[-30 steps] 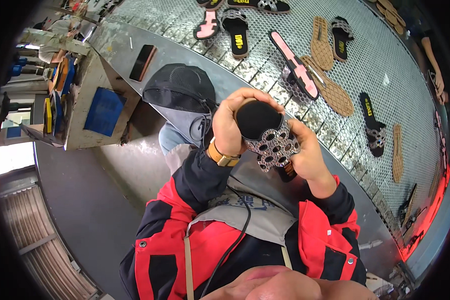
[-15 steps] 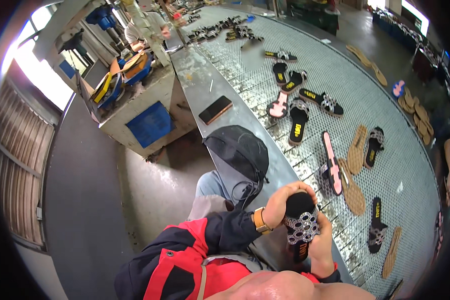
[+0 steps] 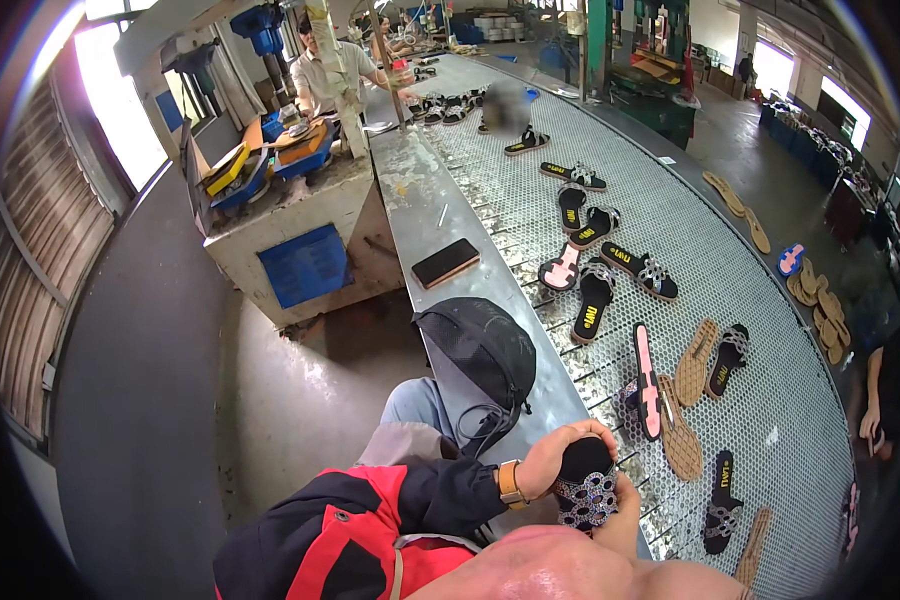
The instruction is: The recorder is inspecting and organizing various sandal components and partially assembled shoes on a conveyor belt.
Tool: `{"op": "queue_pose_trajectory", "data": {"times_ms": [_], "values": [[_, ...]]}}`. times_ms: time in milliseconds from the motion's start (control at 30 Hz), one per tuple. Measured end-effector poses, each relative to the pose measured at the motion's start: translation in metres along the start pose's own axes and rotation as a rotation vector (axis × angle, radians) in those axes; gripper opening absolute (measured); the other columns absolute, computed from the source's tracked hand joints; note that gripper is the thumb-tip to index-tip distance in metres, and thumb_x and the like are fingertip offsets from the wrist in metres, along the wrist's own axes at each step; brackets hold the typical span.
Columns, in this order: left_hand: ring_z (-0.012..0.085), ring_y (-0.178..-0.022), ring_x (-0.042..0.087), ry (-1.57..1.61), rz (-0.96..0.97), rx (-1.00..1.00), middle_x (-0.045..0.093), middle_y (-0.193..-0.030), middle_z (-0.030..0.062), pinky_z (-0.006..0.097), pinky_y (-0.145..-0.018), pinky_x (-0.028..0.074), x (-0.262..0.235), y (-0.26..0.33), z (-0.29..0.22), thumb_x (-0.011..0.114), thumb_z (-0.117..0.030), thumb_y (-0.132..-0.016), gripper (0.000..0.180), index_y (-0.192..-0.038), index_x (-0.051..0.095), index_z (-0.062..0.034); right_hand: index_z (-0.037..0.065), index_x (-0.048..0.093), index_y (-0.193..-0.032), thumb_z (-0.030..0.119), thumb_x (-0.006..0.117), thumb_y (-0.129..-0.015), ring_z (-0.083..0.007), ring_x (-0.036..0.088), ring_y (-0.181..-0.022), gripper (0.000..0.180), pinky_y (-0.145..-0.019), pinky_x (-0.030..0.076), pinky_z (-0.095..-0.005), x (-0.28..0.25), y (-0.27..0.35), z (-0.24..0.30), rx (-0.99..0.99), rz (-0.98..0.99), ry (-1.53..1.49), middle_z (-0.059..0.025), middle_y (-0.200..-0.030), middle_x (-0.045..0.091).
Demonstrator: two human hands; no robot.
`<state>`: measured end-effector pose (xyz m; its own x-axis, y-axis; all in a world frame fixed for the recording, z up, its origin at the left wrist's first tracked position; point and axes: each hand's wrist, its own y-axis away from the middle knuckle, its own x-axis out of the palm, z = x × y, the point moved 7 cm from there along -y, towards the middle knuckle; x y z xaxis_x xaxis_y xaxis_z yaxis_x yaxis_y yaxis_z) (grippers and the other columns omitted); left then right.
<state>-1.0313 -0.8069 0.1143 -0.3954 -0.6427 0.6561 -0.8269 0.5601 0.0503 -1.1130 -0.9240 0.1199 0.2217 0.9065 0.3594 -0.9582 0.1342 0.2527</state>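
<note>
Sandal I hold (image 3: 587,497): its near end is hidden behind my face, its underside turned from view.
Left fingers (image 3: 592,430): partly out of sight round the sandal's far end.
Right fingers (image 3: 626,495): mostly behind the sandal; my face covers the forearm.
Pink-soled sandal (image 3: 648,385): lies over its own strap, mostly covering it.
Tan sole (image 3: 755,545): lower end lost at the bottom of my view.
Grey blur (image 3: 507,110) over the bench (image 3: 795,400): too smeared to name.
Far sandals (image 3: 455,110): too small to count.
Co-worker's hand (image 3: 873,430): the body sinks into the dark rim.
</note>
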Motion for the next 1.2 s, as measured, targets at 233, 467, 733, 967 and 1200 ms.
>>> {"op": "queue_pose_trajectory", "data": {"times_ms": [233, 467, 733, 967, 1200], "values": [[0.0202, -0.115, 0.065, -0.018, 0.045, -0.02, 0.068, -0.124, 0.0142, 0.036, -0.104, 0.052, 0.007, 0.001, 0.005, 0.037, -0.043, -0.112, 0.052, -0.131, 0.059, 0.0008, -0.003, 0.069, -0.111, -0.006, 0.067, -0.086, -0.0114, 0.069, -0.086, 0.026, -0.076, 0.056, -0.028, -0.01, 0.0, -0.005, -0.094, -0.036, 0.045, -0.0051, -0.098, 0.074], [0.0214, -0.119, 0.064, 0.115, 0.025, -0.069, 0.067, -0.127, 0.0147, 0.037, -0.107, 0.051, 0.029, 0.011, 0.002, 0.035, -0.046, -0.114, 0.055, -0.136, 0.057, -0.0001, -0.001, 0.068, -0.109, -0.005, 0.065, -0.085, -0.0097, 0.065, -0.087, 0.025, -0.077, 0.053, -0.027, -0.02, 0.008, -0.001, -0.099, -0.032, 0.102, -0.0031, -0.098, 0.072], [0.0236, -0.113, 0.067, 0.121, 0.029, 0.023, 0.069, -0.119, 0.0152, 0.038, -0.104, 0.052, 0.019, 0.009, 0.01, 0.039, -0.044, -0.112, 0.053, -0.125, 0.06, 0.0025, -0.002, 0.068, -0.113, -0.007, 0.063, -0.084, -0.0103, 0.066, -0.088, 0.03, -0.078, 0.054, -0.0279, -0.008, 0.021, 0.011, -0.072, -0.067, 0.086, -0.0034, -0.099, 0.071], [0.0309, -0.124, 0.065, 0.106, -0.03, -0.061, 0.069, -0.129, 0.0203, 0.044, -0.11, 0.051, 0.009, -0.001, 0.001, 0.033, -0.054, -0.112, 0.071, -0.135, 0.057, 0.0088, -0.001, 0.069, -0.119, 0.014, 0.079, -0.087, -0.0183, 0.07, -0.095, 0.036, -0.087, 0.054, -0.0343, -0.033, -0.008, -0.012, -0.147, -0.014, 0.518, -0.0115, -0.102, 0.075], [0.0371, -0.135, 0.06, 0.082, 0.008, -0.05, 0.065, -0.14, 0.0253, 0.049, -0.115, 0.049, 0.031, 0.006, 0.009, 0.03, -0.074, -0.106, 0.097, -0.151, 0.047, 0.0105, -0.003, 0.067, -0.12, 0.008, 0.081, -0.086, -0.0166, 0.07, -0.096, 0.039, -0.09, 0.054, -0.0326, -0.028, 0.015, 0.016, -0.133, 0.012, 0.446, -0.0103, -0.104, 0.075]]}}
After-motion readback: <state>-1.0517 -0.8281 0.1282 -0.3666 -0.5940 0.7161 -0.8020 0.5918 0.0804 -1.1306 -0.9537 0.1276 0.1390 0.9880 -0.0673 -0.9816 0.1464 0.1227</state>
